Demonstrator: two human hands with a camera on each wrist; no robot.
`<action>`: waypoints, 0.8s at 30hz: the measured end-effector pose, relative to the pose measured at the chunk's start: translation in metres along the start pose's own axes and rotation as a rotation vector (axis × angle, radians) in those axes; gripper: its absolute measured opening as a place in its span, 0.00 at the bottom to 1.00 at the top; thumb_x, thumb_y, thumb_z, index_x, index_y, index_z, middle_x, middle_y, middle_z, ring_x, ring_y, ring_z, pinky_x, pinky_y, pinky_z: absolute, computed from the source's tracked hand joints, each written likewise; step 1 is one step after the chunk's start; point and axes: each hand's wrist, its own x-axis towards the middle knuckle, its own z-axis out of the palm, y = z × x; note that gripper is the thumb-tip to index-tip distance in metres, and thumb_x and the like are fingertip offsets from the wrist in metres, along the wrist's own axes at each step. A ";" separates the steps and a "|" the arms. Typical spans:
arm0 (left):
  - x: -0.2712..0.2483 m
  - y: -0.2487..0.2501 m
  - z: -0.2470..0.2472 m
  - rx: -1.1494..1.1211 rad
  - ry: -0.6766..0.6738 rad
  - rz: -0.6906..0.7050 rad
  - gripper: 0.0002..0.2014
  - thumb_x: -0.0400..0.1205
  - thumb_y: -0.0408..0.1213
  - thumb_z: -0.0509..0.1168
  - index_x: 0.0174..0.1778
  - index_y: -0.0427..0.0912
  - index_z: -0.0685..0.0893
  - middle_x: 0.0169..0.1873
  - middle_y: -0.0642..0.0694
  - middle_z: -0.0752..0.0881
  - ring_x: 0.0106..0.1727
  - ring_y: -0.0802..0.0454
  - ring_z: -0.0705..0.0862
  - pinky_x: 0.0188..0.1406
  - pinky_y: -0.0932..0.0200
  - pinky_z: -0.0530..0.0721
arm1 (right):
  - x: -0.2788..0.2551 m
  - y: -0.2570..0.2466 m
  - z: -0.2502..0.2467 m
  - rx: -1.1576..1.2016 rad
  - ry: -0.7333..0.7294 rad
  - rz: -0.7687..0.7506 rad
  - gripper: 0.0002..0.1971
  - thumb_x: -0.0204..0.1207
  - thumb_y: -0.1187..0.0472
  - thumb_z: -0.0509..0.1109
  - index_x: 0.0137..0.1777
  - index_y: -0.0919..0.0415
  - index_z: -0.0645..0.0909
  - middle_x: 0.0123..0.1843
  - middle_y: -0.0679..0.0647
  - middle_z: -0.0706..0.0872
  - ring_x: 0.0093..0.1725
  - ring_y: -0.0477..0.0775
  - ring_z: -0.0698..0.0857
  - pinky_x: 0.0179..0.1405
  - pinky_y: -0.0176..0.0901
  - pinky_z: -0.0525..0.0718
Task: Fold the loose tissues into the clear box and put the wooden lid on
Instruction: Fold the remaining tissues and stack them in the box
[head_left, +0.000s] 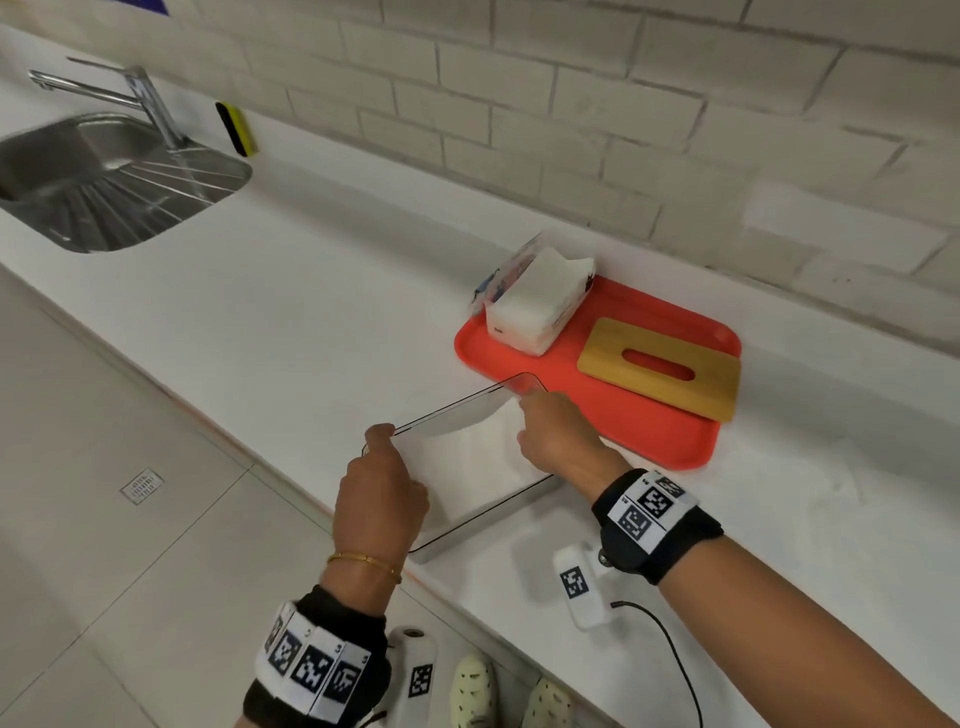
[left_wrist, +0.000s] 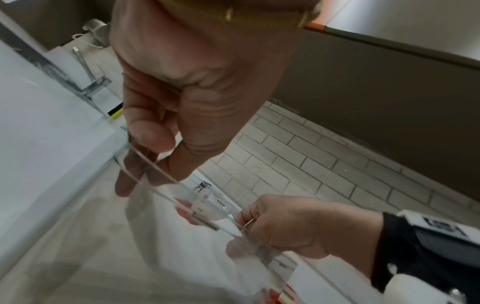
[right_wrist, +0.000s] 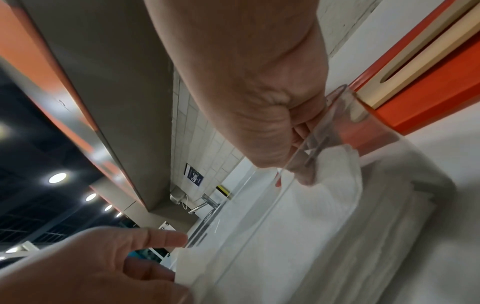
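Two wrists with black-and-white marker bands reach in from the near edge of the white counter (head_left: 291, 291), one per arm. Between the two hands stands one clear box (head_left: 462, 410), at the counter's front edge, its far corner just over the near-left corner of the one red tray (head_left: 670, 441).

Left hand (head_left: 379, 493) sits at the box's near-left end: the left wrist view shows its thumb and fingers (left_wrist: 145, 131) pinched on the transparent rim, fingers curled. Right hand (head_left: 558, 436) is at the far-right end, knuckles up, its fingertips (right_wrist: 303, 170) curled over the rim and down inside the wall, pressing on the white tissues (head_left: 467, 467) that lie in the box. So both hands are closed, each on the box's edge. The tissues form a layered white stack inside; how many sheets cannot be told.

On the tray lie two things: one wooden lid (head_left: 662, 366) with a single oval slot, flat along the tray's right side, well apart from the box, and one opened tissue pack (head_left: 535, 301) at the tray's far-left corner, white sheets sticking up from it.

At the counter's far-left end are one steel sink (head_left: 104, 176) with one tap (head_left: 119, 93), and one yellow-and-black sponge (head_left: 236, 127) standing against the brick wall (head_left: 571, 104).
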 end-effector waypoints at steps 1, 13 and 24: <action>0.000 0.002 0.000 0.037 -0.009 0.009 0.35 0.76 0.23 0.64 0.82 0.41 0.69 0.49 0.34 0.90 0.51 0.30 0.88 0.48 0.47 0.85 | 0.000 -0.001 0.001 -0.038 0.012 -0.012 0.17 0.84 0.69 0.68 0.72 0.66 0.80 0.70 0.61 0.86 0.67 0.64 0.86 0.60 0.47 0.84; -0.003 0.017 -0.009 0.550 -0.082 0.136 0.40 0.77 0.33 0.74 0.86 0.40 0.64 0.59 0.37 0.84 0.50 0.33 0.90 0.38 0.53 0.74 | -0.005 -0.015 0.016 -0.218 0.191 -0.075 0.20 0.80 0.71 0.74 0.70 0.67 0.77 0.75 0.62 0.77 0.64 0.62 0.86 0.54 0.50 0.86; 0.031 0.014 0.008 0.582 -0.455 0.369 0.21 0.77 0.51 0.79 0.66 0.61 0.87 0.61 0.50 0.84 0.65 0.48 0.85 0.57 0.56 0.79 | -0.076 0.054 -0.029 0.364 0.525 0.066 0.11 0.79 0.56 0.78 0.60 0.55 0.88 0.57 0.53 0.89 0.57 0.55 0.87 0.57 0.52 0.86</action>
